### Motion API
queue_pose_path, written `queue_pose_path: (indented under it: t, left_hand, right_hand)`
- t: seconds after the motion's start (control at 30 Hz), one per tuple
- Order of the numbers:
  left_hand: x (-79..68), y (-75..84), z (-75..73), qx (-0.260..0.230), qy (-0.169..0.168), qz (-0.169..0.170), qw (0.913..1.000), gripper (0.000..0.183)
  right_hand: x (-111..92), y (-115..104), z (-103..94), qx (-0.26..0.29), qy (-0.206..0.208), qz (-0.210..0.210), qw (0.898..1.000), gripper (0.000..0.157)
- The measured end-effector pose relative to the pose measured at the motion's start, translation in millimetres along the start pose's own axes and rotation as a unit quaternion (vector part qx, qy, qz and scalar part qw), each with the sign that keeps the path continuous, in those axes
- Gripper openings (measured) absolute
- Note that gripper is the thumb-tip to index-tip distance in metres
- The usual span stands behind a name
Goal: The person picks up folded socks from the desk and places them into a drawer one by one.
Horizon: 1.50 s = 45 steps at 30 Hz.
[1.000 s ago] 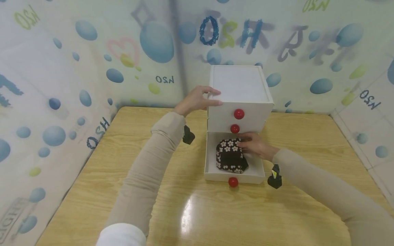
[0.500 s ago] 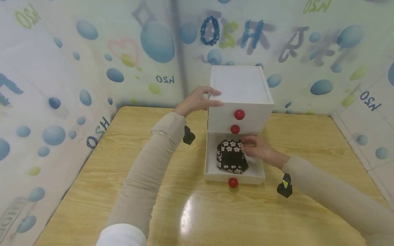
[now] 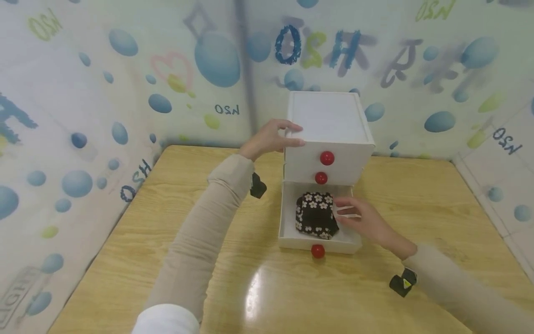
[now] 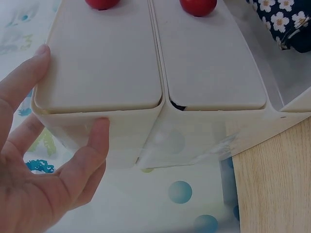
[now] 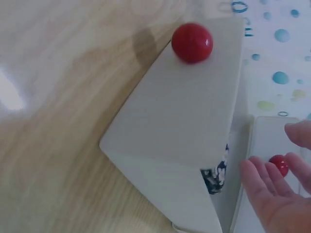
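A white drawer cabinet (image 3: pixel 327 116) with red round knobs stands at the table's back, its bottom drawer (image 3: pixel 288 241) pulled out. My left hand (image 3: pixel 267 138) grips the cabinet's upper left front corner; in the left wrist view the fingers of this hand (image 4: pixel 53 165) spread around that corner. In the drawer lies a folded black cloth item (image 3: pixel 317 215) with white flowers; its exact kind does not show. Beside its right edge is my right hand (image 3: pixel 371 222), fingers loosely extended, holding nothing. The right wrist view shows this hand (image 5: pixel 277 199) over the drawer's open side.
The wooden table (image 3: pixel 233 278) carries the cabinet. Behind it hangs a pale wall covering (image 3: pixel 125 83) with blue spots and lettering. The two upper drawers (image 3: pixel 304 160) are closed. A black camera (image 3: pixel 403 282) sits on the right wrist.
My right hand has drawn away from the flowered cloth item, back and to the right, letting it lie in the drawer. The left hand has stayed on the cabinet corner.
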State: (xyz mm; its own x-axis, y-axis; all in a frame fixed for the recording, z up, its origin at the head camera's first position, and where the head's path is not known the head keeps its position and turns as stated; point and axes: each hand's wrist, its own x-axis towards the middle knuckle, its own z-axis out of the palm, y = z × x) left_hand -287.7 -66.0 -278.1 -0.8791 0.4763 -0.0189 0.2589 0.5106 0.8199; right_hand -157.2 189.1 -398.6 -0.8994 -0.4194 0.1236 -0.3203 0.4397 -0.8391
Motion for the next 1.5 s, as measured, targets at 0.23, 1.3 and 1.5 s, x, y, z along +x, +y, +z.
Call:
queue_pose_path:
  t: [0.23, 1.3, 1.5]
  left_hand:
    - [2.3, 0.5, -0.5, 0.015, -0.001, 0.004, 0.9999, 0.048]
    - [3.1, -2.1, 2.2, -0.014, 0.003, -0.017, 0.9998, 0.052]
    - [5.1, -2.1, 3.7, -0.009, 0.007, -0.018, 0.9998, 0.052]
  right_hand:
    - [-23, -13, 6.8, 0.032, 0.048, -0.016, 0.998, 0.030]
    - [-73, 11, 81.9, 0.177, 0.061, 0.028, 0.982, 0.034]
    - [-72, 18, 90.4, 0.192, 0.077, 0.043, 0.977, 0.041]
